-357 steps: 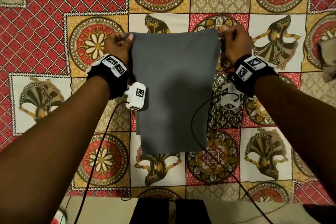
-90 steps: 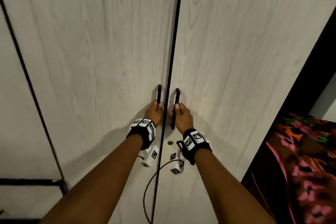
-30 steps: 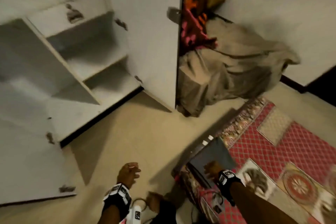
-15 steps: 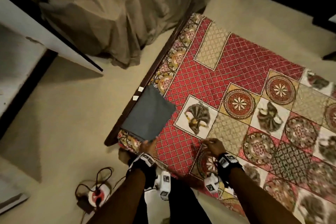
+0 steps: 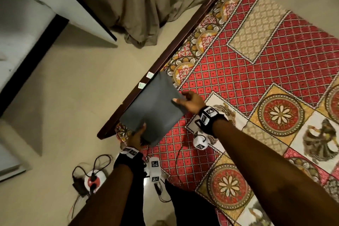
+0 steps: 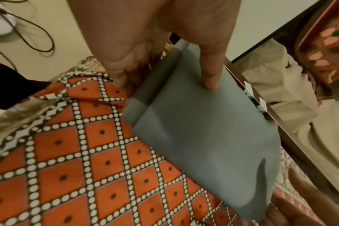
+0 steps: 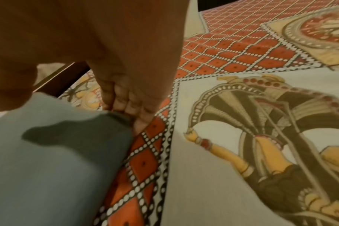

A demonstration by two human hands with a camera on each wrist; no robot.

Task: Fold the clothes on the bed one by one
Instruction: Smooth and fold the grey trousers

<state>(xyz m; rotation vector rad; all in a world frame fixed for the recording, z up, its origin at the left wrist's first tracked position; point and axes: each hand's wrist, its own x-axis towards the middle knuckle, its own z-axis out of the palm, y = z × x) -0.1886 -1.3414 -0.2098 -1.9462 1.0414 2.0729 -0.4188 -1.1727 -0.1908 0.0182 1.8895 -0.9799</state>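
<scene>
Holding: I've got the folded grey cloth [image 5: 154, 110] at the bed corner, on the patterned bedsheet [image 5: 238, 71].
L hand [image 5: 136, 137]: thumb on top, fingers under near edge, pinching it.
R hand [image 5: 192, 102]: pinching far corner.
Fabric: smooth, matte, rectangular.
Writing: none legible; wristband markers only.

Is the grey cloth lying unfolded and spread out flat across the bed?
No, the grey cloth is a compact folded rectangle at the bed's corner, held by the left hand and right hand.

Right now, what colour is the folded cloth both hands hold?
Plain grey folded cloth, no pattern; clearest in the head view.
</scene>
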